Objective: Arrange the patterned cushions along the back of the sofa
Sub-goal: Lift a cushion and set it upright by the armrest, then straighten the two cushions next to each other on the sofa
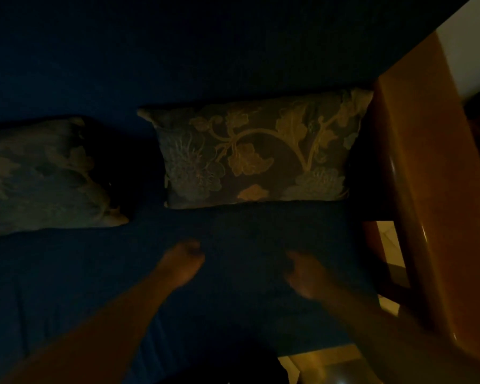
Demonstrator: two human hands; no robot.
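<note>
Two cushions (254, 151) against sofa back (178, 56); both hands (182, 263) empty.

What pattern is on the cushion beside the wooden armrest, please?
Pale floral vines on the dark cushion, head view.

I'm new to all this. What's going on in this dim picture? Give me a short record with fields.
setting: dark blue sofa with a wooden armrest at its right end
right cushion: floral pattern, propped against the sofa back, next to the armrest
left cushion: patterned, lying at the left, partly out of view
gap: the two cushions do not touch
left hand: empty, over the seat in front of the right cushion
right hand: empty, blurred, over the seat
light: very dim
</note>
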